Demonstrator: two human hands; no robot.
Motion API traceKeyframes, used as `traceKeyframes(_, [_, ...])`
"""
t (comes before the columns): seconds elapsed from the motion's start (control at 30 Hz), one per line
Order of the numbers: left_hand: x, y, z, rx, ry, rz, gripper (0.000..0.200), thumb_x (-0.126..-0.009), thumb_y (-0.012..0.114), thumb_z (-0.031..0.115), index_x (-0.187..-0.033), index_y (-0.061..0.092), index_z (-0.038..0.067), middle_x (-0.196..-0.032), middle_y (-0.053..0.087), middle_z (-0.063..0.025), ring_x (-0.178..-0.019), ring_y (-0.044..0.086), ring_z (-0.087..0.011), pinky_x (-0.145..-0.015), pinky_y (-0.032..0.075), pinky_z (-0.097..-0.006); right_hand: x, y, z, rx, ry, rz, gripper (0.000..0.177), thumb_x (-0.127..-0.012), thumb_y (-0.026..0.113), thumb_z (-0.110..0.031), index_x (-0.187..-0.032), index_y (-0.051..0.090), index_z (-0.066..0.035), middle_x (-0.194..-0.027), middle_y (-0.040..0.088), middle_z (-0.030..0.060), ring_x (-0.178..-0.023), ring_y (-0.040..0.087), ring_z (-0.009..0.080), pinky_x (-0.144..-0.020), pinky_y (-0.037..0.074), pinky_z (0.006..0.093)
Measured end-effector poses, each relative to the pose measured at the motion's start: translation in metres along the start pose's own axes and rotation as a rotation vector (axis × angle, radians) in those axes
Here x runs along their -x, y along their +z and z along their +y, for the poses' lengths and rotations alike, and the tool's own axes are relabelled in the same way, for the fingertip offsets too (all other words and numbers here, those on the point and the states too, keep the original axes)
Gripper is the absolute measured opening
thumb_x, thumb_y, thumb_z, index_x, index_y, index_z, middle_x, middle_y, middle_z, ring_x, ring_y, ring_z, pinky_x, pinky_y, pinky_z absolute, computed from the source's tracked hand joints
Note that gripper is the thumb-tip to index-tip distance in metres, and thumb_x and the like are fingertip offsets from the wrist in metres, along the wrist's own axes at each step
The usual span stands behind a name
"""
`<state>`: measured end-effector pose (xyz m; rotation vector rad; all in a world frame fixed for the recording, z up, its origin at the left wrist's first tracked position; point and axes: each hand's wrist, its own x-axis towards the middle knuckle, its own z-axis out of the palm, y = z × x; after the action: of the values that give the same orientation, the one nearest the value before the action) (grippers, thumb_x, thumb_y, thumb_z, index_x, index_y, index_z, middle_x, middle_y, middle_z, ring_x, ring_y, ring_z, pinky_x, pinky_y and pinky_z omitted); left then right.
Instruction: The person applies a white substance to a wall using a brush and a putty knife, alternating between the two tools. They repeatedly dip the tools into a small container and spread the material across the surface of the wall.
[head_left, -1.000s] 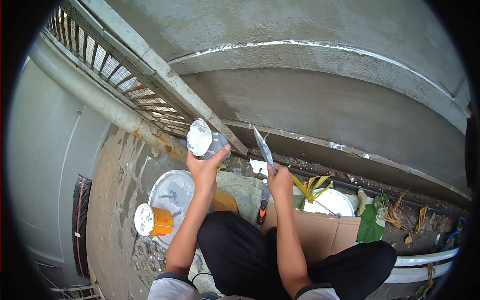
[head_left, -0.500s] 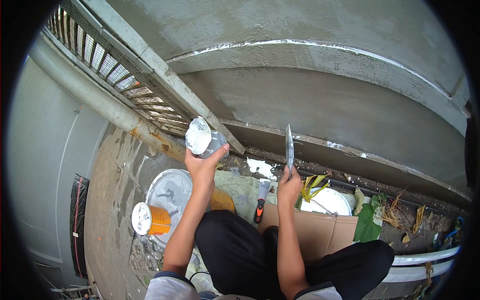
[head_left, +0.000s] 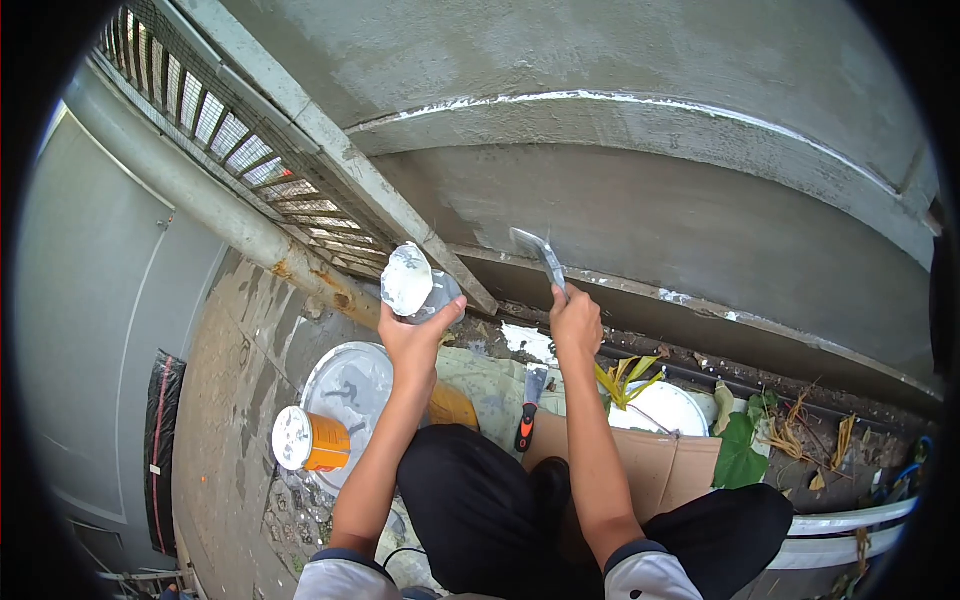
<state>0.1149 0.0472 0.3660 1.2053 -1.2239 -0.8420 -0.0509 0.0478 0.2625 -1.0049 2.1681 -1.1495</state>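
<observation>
In my left hand (head_left: pixel 408 345) is a small tub (head_left: pixel 440 293), gripped by its side, with white paste (head_left: pixel 406 280) at its mouth. My right hand (head_left: pixel 576 325) is closed around the handle of a putty knife (head_left: pixel 545 255). Its metal blade points up and left, close in front of the lower grey wall (head_left: pixel 610 200). A second putty knife (head_left: pixel 526 420), with a red and black handle, lies on the ground between my forearms.
An orange tub (head_left: pixel 328 443) with a white top stands on a wide, smeared round lid (head_left: pixel 375 385) at left. Cardboard (head_left: pixel 650 465) lies by my knees, near a white round container (head_left: pixel 672 405) and leaves (head_left: pixel 738 452). A slatted gate (head_left: pixel 270 160) and pipe (head_left: pixel 240 225) rise at left.
The putty knife has moved left, and its blade has turned from upright to leaning left. The tub in my left hand has shifted slightly right and down in view.
</observation>
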Motion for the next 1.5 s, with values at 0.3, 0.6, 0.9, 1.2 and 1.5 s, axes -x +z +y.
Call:
traceKeyframes(0.3, [0.001, 0.006, -0.004, -0.001, -0.005, -0.027, 0.064, -0.061, 0.084, 0.001, -0.116, 0.052, -0.001, -0.107, 0.061, -0.0087, -0.095, 0.060, -0.0165, -0.084, 0.049, -0.0294, -0.014, 0.008, -0.013, 0.051, -0.087, -0.077, 0.027, -0.091, 0.055, -0.033, -0.096, 0.068, -0.010, -0.083, 0.067, 0.0205, -0.083, 0.064, 0.0411, -0.072, 0.052, 0.0483])
traceKeyframes(0.6, [0.001, 0.007, -0.005, -0.019, -0.016, -0.020, 0.063, -0.062, 0.084, 0.000, -0.116, 0.052, -0.001, -0.107, 0.061, -0.0085, -0.096, 0.060, -0.0165, -0.083, 0.049, -0.0295, 0.022, -0.049, 0.042, -0.046, 0.245, 0.076, 0.027, -0.089, 0.059, -0.032, -0.101, 0.070, -0.011, -0.085, 0.067, 0.0217, -0.085, 0.063, 0.0412, -0.072, 0.049, 0.0480])
traceKeyframes(0.9, [0.004, 0.013, -0.001, -0.032, -0.020, -0.045, 0.063, -0.062, 0.084, 0.001, -0.116, 0.052, -0.001, -0.107, 0.060, -0.0084, -0.096, 0.060, -0.0168, -0.083, 0.049, -0.0295, 0.012, -0.011, 0.004, -0.030, 0.074, -0.177, 0.031, -0.088, 0.061, -0.034, -0.103, 0.070, -0.009, -0.090, 0.066, 0.0243, -0.088, 0.063, 0.0418, -0.077, 0.050, 0.0458])
traceKeyframes(1.2, [0.002, 0.006, -0.001, 0.005, -0.022, -0.024, 0.064, -0.062, 0.084, 0.000, -0.116, 0.051, -0.002, -0.107, 0.060, -0.0088, -0.096, 0.060, -0.0167, -0.084, 0.049, -0.0299, 0.026, -0.032, 0.058, -0.028, 0.180, 0.098, 0.029, -0.090, 0.058, -0.032, -0.104, 0.069, -0.010, -0.087, 0.066, 0.0239, -0.085, 0.063, 0.0422, -0.074, 0.050, 0.0489])
traceKeyframes(1.5, [0.002, 0.005, 0.000, 0.021, 0.020, -0.015, 0.063, -0.061, 0.085, 0.002, -0.115, 0.052, -0.001, -0.107, 0.060, -0.0078, -0.096, 0.059, -0.0160, -0.086, 0.047, -0.0297, 0.014, -0.004, -0.031, -0.027, -0.026, -0.218, 0.029, -0.087, 0.061, -0.035, -0.105, 0.070, -0.014, -0.093, 0.067, 0.0218, -0.090, 0.064, 0.0403, -0.077, 0.051, 0.0462])
